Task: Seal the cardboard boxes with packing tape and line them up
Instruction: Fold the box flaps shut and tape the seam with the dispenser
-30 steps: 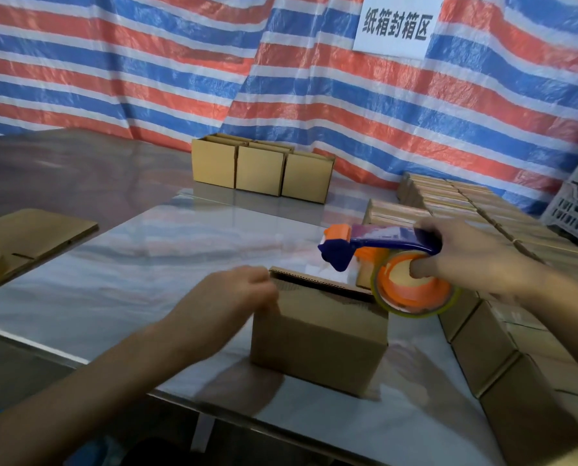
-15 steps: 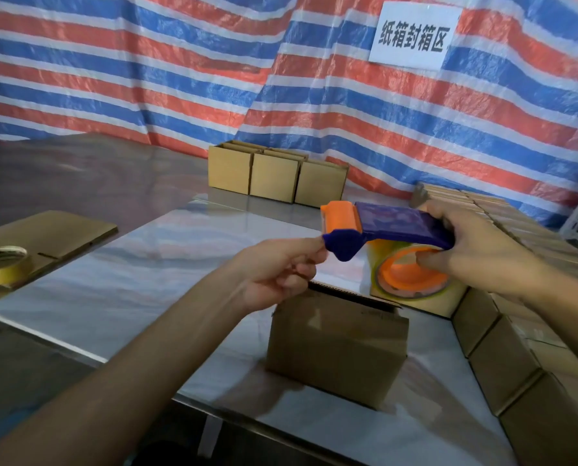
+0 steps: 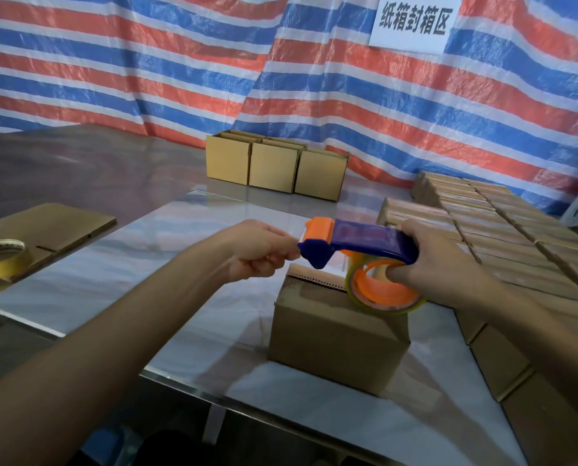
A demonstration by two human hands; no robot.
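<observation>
Orange and blue plastic sits mid-frame: the tape dispenser [image 3: 358, 242], which my right hand [image 3: 428, 260] grips by its blue handle, one digit hooked into the orange core of the tape roll [image 3: 381, 292]. A second ago my left hand [image 3: 260, 253] lay on the left top edge of the cardboard box [image 3: 334, 334]. Now it is lifted clear of the box, fingers curled, pinching at the dispenser's blue nose. Whether clear tape lies between those fingertips I cannot tell. The dispenser sits further over the box than it did, the roll low above the box's right top corner; touching or not, I can't say. The box stands where it stood, on the pale glossy table [image 3: 112, 274], lower centre-right of the frame, a corrugated edge showing along its top. Three more boxes [image 3: 274, 168] stand side by side at upper centre, packed rows of boxes [image 3: 489, 230] fill the right edge, and a gold tape roll [image 3: 2, 260] lies at the far left.
</observation>
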